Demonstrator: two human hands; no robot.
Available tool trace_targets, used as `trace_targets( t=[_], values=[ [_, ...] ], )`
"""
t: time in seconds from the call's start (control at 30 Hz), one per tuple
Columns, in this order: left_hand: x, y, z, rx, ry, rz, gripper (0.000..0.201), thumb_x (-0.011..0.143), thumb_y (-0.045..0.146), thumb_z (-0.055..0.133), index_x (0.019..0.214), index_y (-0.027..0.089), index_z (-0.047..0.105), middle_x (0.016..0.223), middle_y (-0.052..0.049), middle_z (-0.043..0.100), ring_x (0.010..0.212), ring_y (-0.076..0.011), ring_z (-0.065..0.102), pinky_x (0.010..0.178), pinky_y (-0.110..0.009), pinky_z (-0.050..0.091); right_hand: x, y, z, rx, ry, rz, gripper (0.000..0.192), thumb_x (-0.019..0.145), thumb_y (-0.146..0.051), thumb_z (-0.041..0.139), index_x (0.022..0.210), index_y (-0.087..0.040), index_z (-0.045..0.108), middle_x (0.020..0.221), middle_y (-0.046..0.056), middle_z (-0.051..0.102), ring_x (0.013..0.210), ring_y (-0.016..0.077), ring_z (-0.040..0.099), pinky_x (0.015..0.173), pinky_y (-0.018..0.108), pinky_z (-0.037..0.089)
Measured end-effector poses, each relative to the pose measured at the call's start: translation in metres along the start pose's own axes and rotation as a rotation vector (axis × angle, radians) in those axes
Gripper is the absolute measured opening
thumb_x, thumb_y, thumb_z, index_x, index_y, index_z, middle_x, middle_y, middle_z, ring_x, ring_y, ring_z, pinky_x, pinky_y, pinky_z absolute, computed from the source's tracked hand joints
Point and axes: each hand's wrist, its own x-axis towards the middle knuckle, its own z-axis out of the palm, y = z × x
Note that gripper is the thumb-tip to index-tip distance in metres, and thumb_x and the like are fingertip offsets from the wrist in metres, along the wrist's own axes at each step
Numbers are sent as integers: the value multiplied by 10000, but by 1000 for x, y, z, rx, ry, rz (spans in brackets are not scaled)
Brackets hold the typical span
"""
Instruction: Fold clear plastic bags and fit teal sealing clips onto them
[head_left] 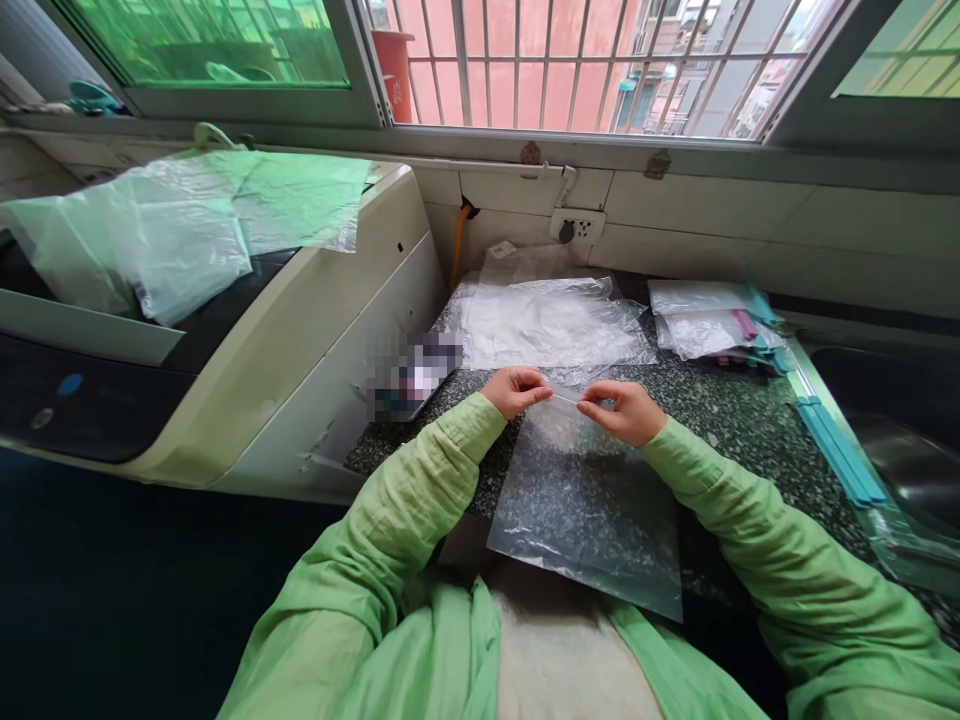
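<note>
Left hand [516, 391] and right hand [626, 410] sit close together, thumb and fingertips of each pinched closed on the upper edge of a clear bag [585, 510]. The bag slopes toward the person's lap, over the front of a speckled counter [705, 410]; loose plastic [547, 325] lies just beyond the hands. The film looks thin and slick, so a loose pinch could let it slip, a hard sideways pull could tear the edge, and its low end could crease against the body.
</note>
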Motion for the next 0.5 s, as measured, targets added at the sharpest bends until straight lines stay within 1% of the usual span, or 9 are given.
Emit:
trace_targets(
  t=[0.27, 0.5],
  values=[
    [-1, 1, -1, 55, 9, 48, 397, 692, 470, 543, 559, 97, 579, 525, 5, 442, 505, -68, 391, 488, -209, 308, 1, -1, 1, 22, 2, 29, 201, 705, -306, 507, 621, -153, 606, 549, 12, 588, 508, 98, 493, 515, 208, 376],
    [-1, 1, -2, 96, -15, 38, 415, 704, 482, 519, 550, 101, 578, 513, 6, 446, 506, -68, 393, 491, -202, 313, 0, -3, 0, 26, -15, 29, 201, 709, -301, 493, 621, -152, 596, 542, 12, 577, 512, 101, 492, 522, 211, 378]
  ],
)
